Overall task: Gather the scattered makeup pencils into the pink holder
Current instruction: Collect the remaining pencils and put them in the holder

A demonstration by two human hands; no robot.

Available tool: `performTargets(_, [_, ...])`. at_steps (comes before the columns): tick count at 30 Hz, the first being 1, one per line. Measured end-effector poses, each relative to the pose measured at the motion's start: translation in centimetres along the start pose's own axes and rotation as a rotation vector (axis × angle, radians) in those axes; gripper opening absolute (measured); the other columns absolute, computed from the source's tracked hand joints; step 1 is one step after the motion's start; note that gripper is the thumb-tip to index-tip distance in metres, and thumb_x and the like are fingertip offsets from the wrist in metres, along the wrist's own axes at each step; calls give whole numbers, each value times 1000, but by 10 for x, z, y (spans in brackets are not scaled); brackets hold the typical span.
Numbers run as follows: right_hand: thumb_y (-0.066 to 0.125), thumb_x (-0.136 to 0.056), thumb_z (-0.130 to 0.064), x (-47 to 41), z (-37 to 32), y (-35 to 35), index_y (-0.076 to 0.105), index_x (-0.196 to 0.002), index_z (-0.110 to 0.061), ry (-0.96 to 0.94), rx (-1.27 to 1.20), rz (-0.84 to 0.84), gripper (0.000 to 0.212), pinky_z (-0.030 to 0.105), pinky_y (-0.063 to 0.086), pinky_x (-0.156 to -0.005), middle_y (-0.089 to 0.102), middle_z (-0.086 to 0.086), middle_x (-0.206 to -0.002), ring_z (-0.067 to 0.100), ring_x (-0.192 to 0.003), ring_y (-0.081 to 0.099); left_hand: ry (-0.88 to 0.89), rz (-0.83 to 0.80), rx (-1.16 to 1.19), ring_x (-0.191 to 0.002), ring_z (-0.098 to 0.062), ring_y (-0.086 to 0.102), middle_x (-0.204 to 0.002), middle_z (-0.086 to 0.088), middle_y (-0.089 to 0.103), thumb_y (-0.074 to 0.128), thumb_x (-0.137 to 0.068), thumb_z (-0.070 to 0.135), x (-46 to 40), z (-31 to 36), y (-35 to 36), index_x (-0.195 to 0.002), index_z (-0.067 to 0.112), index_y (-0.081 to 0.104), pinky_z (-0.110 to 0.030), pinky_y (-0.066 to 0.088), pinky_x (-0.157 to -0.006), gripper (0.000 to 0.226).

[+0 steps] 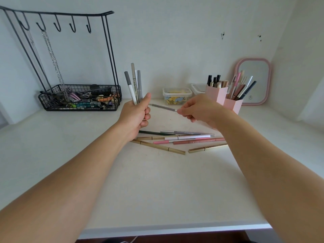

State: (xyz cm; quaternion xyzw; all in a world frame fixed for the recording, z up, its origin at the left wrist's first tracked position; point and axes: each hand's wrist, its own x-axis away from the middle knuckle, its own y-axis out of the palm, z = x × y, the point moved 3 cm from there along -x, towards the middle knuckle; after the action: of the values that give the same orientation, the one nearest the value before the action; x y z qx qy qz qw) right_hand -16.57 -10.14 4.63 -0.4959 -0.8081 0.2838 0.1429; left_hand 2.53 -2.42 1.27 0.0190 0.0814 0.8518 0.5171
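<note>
Pinching grey pencil point(162, 107) in right hand point(198, 109) fingers point(181, 112).

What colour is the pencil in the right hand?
Grey pencil, pinched by the right hand; head view.

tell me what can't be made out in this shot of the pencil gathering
All in the head view:
- Lower ends of the bundle of pencils: hidden inside the left hand.
- Grey pencil pinched by the right hand: motion-blurred, no detail.
- Pencils on the table: their ends are covered by both forearms, and print on them is too small.
- Pink holder: its base is hidden by the right hand.
- Wire basket: contents too jumbled to identify.
</note>
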Motion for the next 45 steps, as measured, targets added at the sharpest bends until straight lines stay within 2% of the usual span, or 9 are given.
performTargets(5, [58, -100, -13, 3, -8, 18, 61, -91, -6, 56, -579, -178, 12, 15, 49, -50, 64, 6, -74, 8, -55, 57, 2, -44, 30, -44, -7, 21, -54, 10, 29, 73, -88, 45, 7, 2, 7, -71, 26, 42, -19, 18, -37, 40])
performTargets(10, [47, -105, -17, 10, -19, 45, 58, -96, -7, -11, -745, -387, 17, 18, 51, -56, 70, 6, -77, 10, -61, 61, 6, -75, 25, -45, -9, 22, -56, 7, 27, 78, -79, 50, 11, 4, 12, -70, 23, 46, -20, 21, -37, 42])
performTargets(15, [49, -105, -20, 14, -20, 63, 60, -90, -9, -115, -539, -392, 22, 23, 48, -59, 64, 7, -75, 15, -65, 59, 22, -141, -13, -37, -13, 40, -45, 0, 41, 68, -82, 57, 17, 4, 19, -65, 14, 48, -19, 32, -37, 50])
performTargets(22, [60, -99, -23, 14, -19, 64, 63, -87, -7, -205, -183, -238, 20, 22, 50, -56, 70, 9, -79, 16, -70, 65, 60, -28, -128, -37, -8, 50, -48, 6, 50, 62, -94, 50, 11, -3, 17, -76, 14, 51, -19, 42, -39, 41])
performTargets(26, [66, -93, -15, 15, -22, 63, 67, -81, -2, -286, -92, -163, 18, 18, 49, -54, 70, 12, -74, 14, -65, 63, 48, -33, -133, -52, -17, 60, -52, 5, 57, 64, -91, 55, 11, -3, 17, -76, 14, 55, -33, 57, -58, 45])
performTargets(33, [69, -83, -5, 16, -25, 69, 69, -69, -6, -421, -79, 0, 14, 26, 50, -59, 68, 8, -62, 12, -55, 56, 50, -53, -72, -52, -15, 52, -53, 3, 52, 59, -93, 55, 13, 0, 20, -73, 14, 53, -29, 47, -55, 47])
performTargets(40, [70, -86, -10, 14, -23, 66, 67, -71, 9, -389, -145, 77, 24, 17, 42, -49, 60, 17, -57, 12, -48, 47, 51, -71, -15, -56, -14, 59, -52, 7, 54, 48, -96, 62, 15, 2, 22, -68, 19, 41, -36, 55, -68, 52])
performTargets(43, [71, -90, -17, 12, -25, 56, 71, -75, 3, -360, -200, 73, 25, 19, 43, -49, 64, 13, -59, 12, -49, 51, 62, -40, 5, -52, -15, 56, -52, 5, 52, 47, -96, 63, 15, 6, 19, -69, 19, 40, -34, 54, -59, 52])
performTargets(45, [71, -90, -20, 7, -25, 42, 73, -78, -1, -336, -170, 93, 22, 20, 43, -50, 66, 4, -60, 9, -48, 53, 48, -17, 20, -50, -15, 41, -55, 2, 42, 54, -93, 63, 15, 7, 15, -70, 21, 39, -27, 39, -47, 50])
